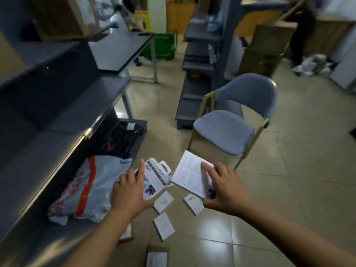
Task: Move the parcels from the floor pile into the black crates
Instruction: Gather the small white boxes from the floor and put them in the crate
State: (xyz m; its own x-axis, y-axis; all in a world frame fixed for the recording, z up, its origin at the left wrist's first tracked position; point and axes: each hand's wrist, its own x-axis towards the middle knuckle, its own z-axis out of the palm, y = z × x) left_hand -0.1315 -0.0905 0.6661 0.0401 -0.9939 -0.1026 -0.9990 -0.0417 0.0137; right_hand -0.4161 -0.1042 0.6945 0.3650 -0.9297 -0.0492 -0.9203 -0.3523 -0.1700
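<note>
My left hand (131, 189) holds a white hang-tab box (156, 176) above the floor, thumb and fingers around its left edge. In my right hand (221, 184) is a flat white box (188, 172), gripped at its right side with the index finger lying straight on top. Three small white parcels lie on the tiles below the hands: one (163, 201), one (193, 204) and one (164, 226). A black crate (125, 139) sits under the shelf at left with dark contents and a small white item. A grey and orange mailer bag (86, 189) lies in front of it.
A grey shelf unit (57, 105) runs along the left. A blue chair (231, 128) with gold legs stands just beyond the parcels. A cardboard piece with a white box (157, 256) lies at the bottom edge. More shelving (202, 74) and a person stand farther back.
</note>
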